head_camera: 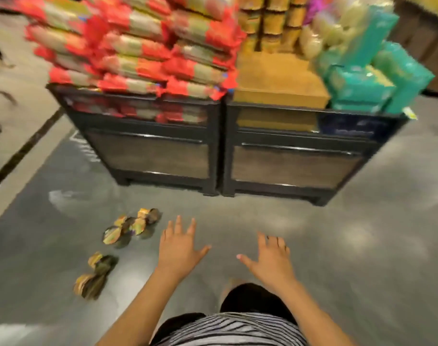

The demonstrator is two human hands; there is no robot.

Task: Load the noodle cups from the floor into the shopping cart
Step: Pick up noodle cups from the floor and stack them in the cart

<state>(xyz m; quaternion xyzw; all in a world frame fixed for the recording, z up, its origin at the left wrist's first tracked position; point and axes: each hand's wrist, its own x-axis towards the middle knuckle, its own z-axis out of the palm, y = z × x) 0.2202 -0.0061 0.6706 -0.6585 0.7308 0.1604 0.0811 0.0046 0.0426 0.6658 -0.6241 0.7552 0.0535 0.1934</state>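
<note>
Both my hands are out in front of me and hold nothing. My left hand point(179, 248) and right hand point(270, 258) are spread flat, fingers straight, above the floor point(337, 245).

The noodle cups lie on the floor to the left of my left hand. One cluster point(131, 227) sits just left of its fingers, and a pair point(95, 275) lies further left, nearer my body than the hand. The picture is smeared, so I'd guess about six cups, some on their sides, but I can't be sure of the count.

- **Rolling and crushing:** a cup on its side may roll off at a careless nudge, and a hasty squeeze could dent a thin wall or lid.
- **Balance:** my right hand is well apart from every cup, so reaching across could cost me my balance.
- **Carrying blind:** the shopping cart is out of view, so I'd be turning blind with a load and could bump the display stand point(160, 151) ahead of both hands.
</note>
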